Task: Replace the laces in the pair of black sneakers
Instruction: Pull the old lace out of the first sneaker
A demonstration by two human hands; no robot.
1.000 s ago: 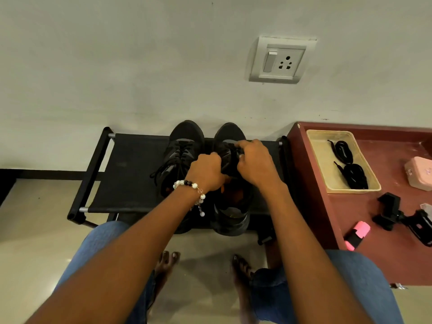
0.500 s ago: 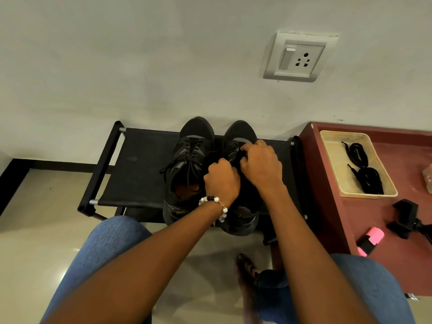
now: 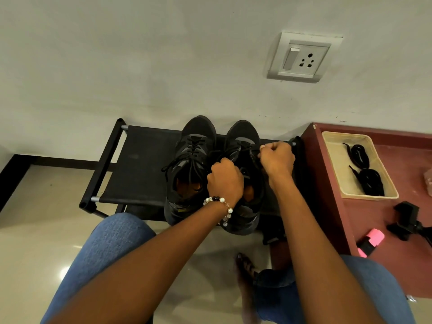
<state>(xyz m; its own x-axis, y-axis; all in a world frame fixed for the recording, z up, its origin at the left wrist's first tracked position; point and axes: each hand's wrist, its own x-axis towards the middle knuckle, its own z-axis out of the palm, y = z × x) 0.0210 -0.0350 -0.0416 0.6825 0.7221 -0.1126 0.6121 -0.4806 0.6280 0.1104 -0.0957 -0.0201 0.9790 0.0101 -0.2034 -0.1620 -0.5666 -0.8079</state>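
Observation:
Two black sneakers stand side by side on a black rack, toes toward the wall: the left sneaker [image 3: 189,160] with its laces tied and the right sneaker [image 3: 243,141]. My left hand [image 3: 225,181], with a bead bracelet at the wrist, is curled over the right sneaker's tongue and grips its lace. My right hand [image 3: 277,159] is fisted at that shoe's right side and pinches a black lace end pulled out sideways. Two coiled black spare laces [image 3: 364,169] lie in a beige tray [image 3: 336,164] to the right.
The black shoe rack [image 3: 140,174] stands against a grey wall with a switch socket [image 3: 301,58]. A dark red table [image 3: 402,230] at the right carries the tray, a pink marker [image 3: 371,242] and a black clamp [image 3: 406,220]. My knees in blue jeans fill the foreground.
My hands have moved apart over the right sneaker: the right hand pulled its lace end out to the right, the left hand stayed near the tongue. The view has shifted slightly left.

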